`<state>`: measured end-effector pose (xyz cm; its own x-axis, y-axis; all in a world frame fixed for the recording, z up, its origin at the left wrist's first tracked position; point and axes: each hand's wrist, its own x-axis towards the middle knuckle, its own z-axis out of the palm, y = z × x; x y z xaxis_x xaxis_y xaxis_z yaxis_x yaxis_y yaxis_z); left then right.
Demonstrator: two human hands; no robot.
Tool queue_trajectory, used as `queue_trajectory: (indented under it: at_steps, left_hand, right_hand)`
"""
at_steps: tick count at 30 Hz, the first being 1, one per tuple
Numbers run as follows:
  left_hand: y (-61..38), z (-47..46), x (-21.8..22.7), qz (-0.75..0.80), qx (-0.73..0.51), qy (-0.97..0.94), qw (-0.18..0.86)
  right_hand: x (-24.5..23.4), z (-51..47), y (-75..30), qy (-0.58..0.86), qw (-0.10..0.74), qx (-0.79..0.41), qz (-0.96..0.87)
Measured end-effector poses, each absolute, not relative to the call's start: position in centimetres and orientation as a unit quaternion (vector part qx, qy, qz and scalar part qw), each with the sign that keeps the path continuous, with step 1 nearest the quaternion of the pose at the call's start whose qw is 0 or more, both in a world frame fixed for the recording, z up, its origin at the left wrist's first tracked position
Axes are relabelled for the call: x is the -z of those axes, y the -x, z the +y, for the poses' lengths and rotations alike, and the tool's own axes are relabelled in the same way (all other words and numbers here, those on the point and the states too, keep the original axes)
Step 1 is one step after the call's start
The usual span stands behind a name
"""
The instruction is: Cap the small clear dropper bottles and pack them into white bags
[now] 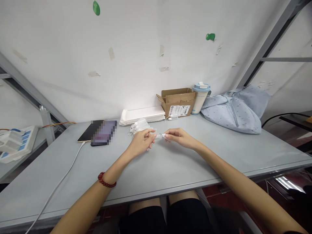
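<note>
My left hand [142,140] and my right hand [179,136] meet over the middle of the grey table [170,162]. Both pinch a small white part [159,136] between their fingertips, one hand at each end. A red bead bracelet [106,181] sits on my left wrist. Just behind my left hand lies a small heap of white parts with thin cords [138,126].
A stack of white flat packs [142,115], an open cardboard box [177,100], a lidded cup [200,97] and a blue cloth bag [234,110] line the wall. A tablet and phone [98,131] with a white cable [60,182] lie at left.
</note>
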<state>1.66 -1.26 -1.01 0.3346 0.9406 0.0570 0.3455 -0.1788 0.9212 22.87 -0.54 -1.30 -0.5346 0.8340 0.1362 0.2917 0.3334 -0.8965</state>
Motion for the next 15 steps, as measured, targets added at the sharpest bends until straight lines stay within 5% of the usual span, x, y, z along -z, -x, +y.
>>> queue_trajectory:
  at_steps: [15]
  left_hand:
    - [-2.05,-1.12,0.51,0.475,-0.376,-0.635,0.479]
  right_hand:
    - [0.69,-1.33,-22.16,0.364,0.313,-0.472,-0.740]
